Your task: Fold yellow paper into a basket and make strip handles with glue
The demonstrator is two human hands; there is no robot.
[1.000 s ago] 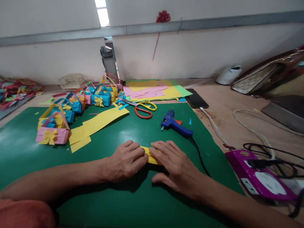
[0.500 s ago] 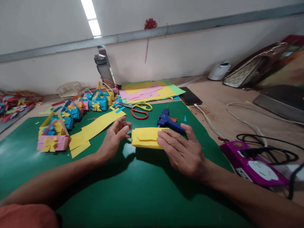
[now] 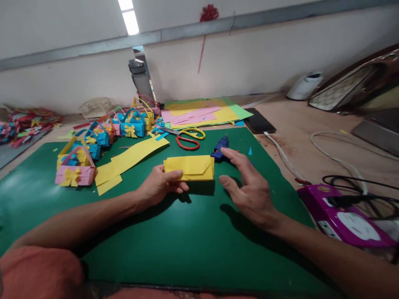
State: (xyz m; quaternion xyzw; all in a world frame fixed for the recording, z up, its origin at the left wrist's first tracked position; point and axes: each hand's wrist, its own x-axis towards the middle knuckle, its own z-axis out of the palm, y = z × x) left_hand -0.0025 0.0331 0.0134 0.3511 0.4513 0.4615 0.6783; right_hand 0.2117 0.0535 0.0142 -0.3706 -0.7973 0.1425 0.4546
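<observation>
A folded yellow paper box (image 3: 193, 168) is pinched at its left end by my left hand (image 3: 160, 182), thumb on the near face. It is held just above the green mat (image 3: 174, 241). My right hand (image 3: 252, 191) is off the box, to its right, with thumb and fingers apart and nothing in it. Behind my right hand lies a blue glue gun (image 3: 220, 147), partly covered by the fingers. Scissors (image 3: 187, 137) with red and yellow handles rest beyond the box. Yellow paper strips (image 3: 124, 162) are spread to the left.
Small paper baskets with bows, such as a pink basket (image 3: 76, 174), stand at the left. Coloured sheets (image 3: 205, 113) are stacked at the back beside a phone (image 3: 260, 121). A purple power strip (image 3: 346, 218) with cables sits at the right. A grey bottle (image 3: 141, 79) stands near the wall.
The yellow box has passed from my right hand to my left and has been turned around. My right hand has let go and opened. The camera view has shifted slightly.
</observation>
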